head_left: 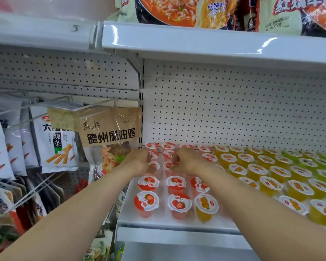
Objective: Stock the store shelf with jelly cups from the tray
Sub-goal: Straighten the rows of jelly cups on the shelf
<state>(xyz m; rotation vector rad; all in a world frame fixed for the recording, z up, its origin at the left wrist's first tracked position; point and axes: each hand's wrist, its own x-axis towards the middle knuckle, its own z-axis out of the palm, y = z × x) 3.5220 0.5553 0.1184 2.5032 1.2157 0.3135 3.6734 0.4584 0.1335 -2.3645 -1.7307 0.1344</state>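
Red strawberry jelly cups point(176, 183) stand in rows on the white shelf point(158, 222), with orange jelly cups point(256, 170) to their right and green ones point(309, 163) farther right. My left hand point(137, 162) reaches deep into the shelf, its fingers curled round a red cup point(154, 165) in the left column. My right hand point(186, 162) is beside it, fingers curled round another red cup point(168, 165) in the middle column. One orange cup point(206, 204) stands in the front row among the red ones. No tray is in view.
A white shelf point(215, 42) overhangs close above, loaded with instant noodle packs point(177, 10). A perforated back panel point(233, 113) closes the rear. Snack bags point(109, 132) hang on wire hooks to the left, close to my left forearm.
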